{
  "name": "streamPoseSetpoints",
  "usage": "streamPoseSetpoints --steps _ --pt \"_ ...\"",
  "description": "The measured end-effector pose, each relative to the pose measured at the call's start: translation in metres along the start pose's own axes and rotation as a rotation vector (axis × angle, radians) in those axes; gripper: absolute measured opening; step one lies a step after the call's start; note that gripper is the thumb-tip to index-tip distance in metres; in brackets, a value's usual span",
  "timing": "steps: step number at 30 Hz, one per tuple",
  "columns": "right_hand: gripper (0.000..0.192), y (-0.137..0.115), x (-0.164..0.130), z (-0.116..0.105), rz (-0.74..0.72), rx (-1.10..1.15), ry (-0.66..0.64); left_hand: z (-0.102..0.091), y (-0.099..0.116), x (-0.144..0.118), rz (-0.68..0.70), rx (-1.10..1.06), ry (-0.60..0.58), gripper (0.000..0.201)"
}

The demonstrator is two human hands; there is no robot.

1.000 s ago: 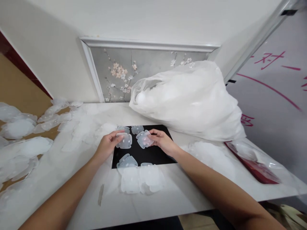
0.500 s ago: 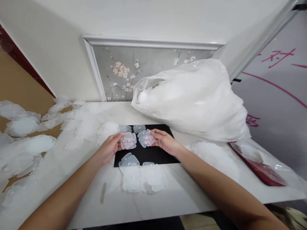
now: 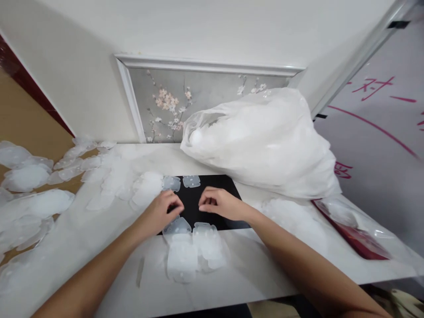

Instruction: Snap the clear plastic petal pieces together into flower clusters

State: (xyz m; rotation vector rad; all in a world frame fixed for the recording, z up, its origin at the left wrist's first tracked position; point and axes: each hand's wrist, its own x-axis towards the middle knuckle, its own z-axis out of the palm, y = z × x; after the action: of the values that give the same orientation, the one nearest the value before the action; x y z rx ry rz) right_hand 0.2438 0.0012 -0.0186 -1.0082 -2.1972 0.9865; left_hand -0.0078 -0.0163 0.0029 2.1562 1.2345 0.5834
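Head view, only view: left hand (image 3: 165,210) and right hand (image 3: 225,203) apart from each other, over the black mat (image 3: 192,201) on the worktop (image 3: 245,269). Fingers loosely curled on both, no piece visible in either grip; can't tell if thumb and fingertips meet, or if either hand touches the mat.

Done, judging by layout: two overlapping stacks by the mat's near edge, left stack (image 3: 182,260) and right stack (image 3: 211,249), both running from mat onto bare worktop. Several translucent pieces in each, too overlapped to count.

Left, as far as shown: two translucent pieces at the mat's far edge, far-left piece (image 3: 171,183) and far-right piece (image 3: 191,181), beyond the hands. More in the loose heap (image 3: 147,187) just left of the mat, spreading further left, plus scattered pieces (image 3: 29,176) at far left. White pile (image 3: 291,216) right of the mat, shapes blurred. Big plastic bag (image 3: 265,141) behind looks full. Overall seems an early stage: loose stock well outnumbers the stacks.
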Motion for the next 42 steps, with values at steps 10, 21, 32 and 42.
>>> streamPoseSetpoints --steps 10,21,32,42 --pt "0.032 0.024 0.023 0.020 -0.059 -0.252 0.148 -0.004 -0.056 0.010 0.059 0.297 0.075 0.037" --pt "0.021 0.030 0.019 0.013 0.235 0.487 0.475 -0.006 -0.028 0.014 0.147 0.088 0.154 0.017" --pt "0.024 0.038 0.022 0.019 0.124 0.534 0.308 0.010 -0.055 0.027 -0.059 0.394 0.203 0.015" --pt "0.024 0.027 0.018 0.014 0.292 0.807 0.327 0.004 -0.043 0.027 -0.032 0.269 0.208 0.037"
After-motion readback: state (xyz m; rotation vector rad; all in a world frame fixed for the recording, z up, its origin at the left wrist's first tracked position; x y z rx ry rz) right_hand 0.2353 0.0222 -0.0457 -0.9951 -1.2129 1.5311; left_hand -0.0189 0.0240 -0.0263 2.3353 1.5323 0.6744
